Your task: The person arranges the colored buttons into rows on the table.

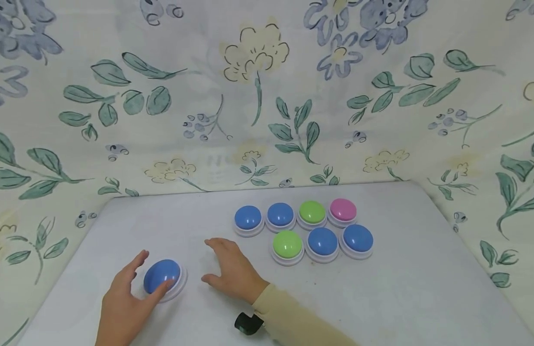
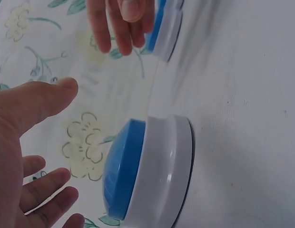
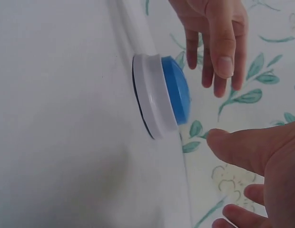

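A round push button with a blue dome and white base point(image 1: 162, 278) sits on the left part of the table. Above it is my left hand point(image 1: 130, 295), thumb and fingers spread and apart from the dome in the left wrist view. Nothing is held in that hand. My right hand point(image 1: 234, 271) hovers to the right of this button, its thumb and fingers apart with nothing between them. In the right wrist view, the same blue button point(image 3: 176, 90) shows between the left hand point(image 3: 216, 38) and the right hand's thumb point(image 3: 238, 149).
Several more buttons stand in two rows at the middle right, among them a pink button point(image 1: 343, 210), a green button point(image 1: 287, 245) and a blue button point(image 1: 358, 238). Behind the white table point(image 1: 401, 298) hangs a flowered cloth point(image 1: 232, 144). A black object point(image 1: 248, 324) is by the right sleeve.
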{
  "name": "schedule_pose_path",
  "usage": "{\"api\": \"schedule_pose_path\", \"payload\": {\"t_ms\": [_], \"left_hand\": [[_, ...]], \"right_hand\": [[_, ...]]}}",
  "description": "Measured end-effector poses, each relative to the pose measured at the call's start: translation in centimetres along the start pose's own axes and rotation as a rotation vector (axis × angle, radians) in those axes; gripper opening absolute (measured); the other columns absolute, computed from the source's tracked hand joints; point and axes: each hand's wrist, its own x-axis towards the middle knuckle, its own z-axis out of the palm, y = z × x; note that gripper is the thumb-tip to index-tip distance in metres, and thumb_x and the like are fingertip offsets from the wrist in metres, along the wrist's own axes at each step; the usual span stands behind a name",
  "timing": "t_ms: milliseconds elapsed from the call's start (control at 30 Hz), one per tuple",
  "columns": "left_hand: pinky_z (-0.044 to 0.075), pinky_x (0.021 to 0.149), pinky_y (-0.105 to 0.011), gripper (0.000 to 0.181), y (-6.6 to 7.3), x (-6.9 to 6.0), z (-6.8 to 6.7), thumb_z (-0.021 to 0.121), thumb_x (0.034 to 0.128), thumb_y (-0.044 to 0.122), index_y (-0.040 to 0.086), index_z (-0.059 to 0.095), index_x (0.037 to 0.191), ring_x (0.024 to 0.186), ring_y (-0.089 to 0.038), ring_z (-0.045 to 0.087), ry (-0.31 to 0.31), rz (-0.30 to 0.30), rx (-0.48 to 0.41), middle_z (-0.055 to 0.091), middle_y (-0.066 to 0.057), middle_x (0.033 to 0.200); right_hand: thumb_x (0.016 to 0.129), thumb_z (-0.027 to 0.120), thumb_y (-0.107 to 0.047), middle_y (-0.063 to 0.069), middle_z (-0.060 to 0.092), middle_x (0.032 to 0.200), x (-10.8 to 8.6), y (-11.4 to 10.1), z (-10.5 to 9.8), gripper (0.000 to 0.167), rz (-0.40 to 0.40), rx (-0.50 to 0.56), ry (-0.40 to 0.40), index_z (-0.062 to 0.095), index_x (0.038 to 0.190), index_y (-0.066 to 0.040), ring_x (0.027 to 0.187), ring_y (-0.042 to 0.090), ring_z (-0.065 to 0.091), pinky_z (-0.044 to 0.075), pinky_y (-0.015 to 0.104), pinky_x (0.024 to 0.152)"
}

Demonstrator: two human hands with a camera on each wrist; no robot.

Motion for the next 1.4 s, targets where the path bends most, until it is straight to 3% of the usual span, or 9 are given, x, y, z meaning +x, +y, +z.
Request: {"api": "schedule_pose_path", "payload": {"t_ms": [267, 567, 833, 1067, 1400], "left_hand": [[0.042, 0.097, -0.071, 0.101, -1.8, -0.5, -0.7, 0.084, 0.081, 0.041, 0.009, 0.028, 0.159, 0.13, -0.05, 0.042, -0.05, -0.067, -0.002, 0.043, -0.026, 0.15], [0.043, 0.096, -0.068, 0.1, -3.4, -0.6, -0.7, 0.085, 0.0813, 0.035, 0.01, 0.027, 0.159, 0.132, -0.049, 0.042, -0.068, 0.01, -0.042, 0.042, -0.026, 0.152], [0.038, 0.1, -0.072, 0.11, -4.1, -0.3, -0.3, 0.081, 0.0823, 0.047, 0.01, 0.015, 0.162, 0.134, -0.054, 0.036, -0.196, -0.041, 0.0, 0.034, -0.029, 0.155], [0.038, 0.101, -0.07, 0.108, -4.3, -0.4, 0.1, 0.085, 0.0812, 0.036, 0.005, 0.018, 0.16, 0.135, -0.054, 0.037, -0.214, 0.069, -0.016, 0.036, -0.029, 0.154], [0.04, 0.099, -0.071, 0.107, -4.6, -0.5, 0.6, 0.086, 0.0797, 0.03, 0.004, 0.02, 0.16, 0.13, -0.055, 0.041, -0.185, 0.121, 0.002, 0.038, -0.03, 0.152]], "right_hand": [[0.089, 0.077, -0.036, -0.001, 0.042, 0.156, 0.8, -1.3, 1.6, 0.077, 0.006, -0.013, -0.055, 0.041, 0.153, -0.016, 0.142, 0.014, 0.039, 0.038, 0.025, 0.114], [0.087, 0.078, -0.041, -0.004, 0.041, 0.156, 1.7, -1.6, 3.4, 0.081, -0.027, -0.009, -0.096, 0.039, 0.155, -0.018, 0.143, 0.011, 0.037, 0.036, 0.024, 0.114], [0.086, 0.079, -0.045, -0.006, 0.043, 0.155, 2.3, -2.2, 4.6, 0.082, -0.042, -0.065, -0.131, 0.04, 0.154, -0.02, 0.142, 0.009, 0.039, 0.038, 0.024, 0.113], [0.086, 0.078, -0.046, -0.004, 0.044, 0.154, 2.7, -2.5, 5.2, 0.082, -0.093, -0.092, -0.128, 0.04, 0.154, -0.018, 0.141, 0.009, 0.04, 0.035, 0.022, 0.114], [0.089, 0.073, -0.05, -0.004, 0.045, 0.153, 3.1, -2.4, 6.0, 0.078, -0.151, -0.097, -0.126, 0.041, 0.153, -0.017, 0.14, 0.008, 0.04, 0.033, 0.02, 0.114]]}}
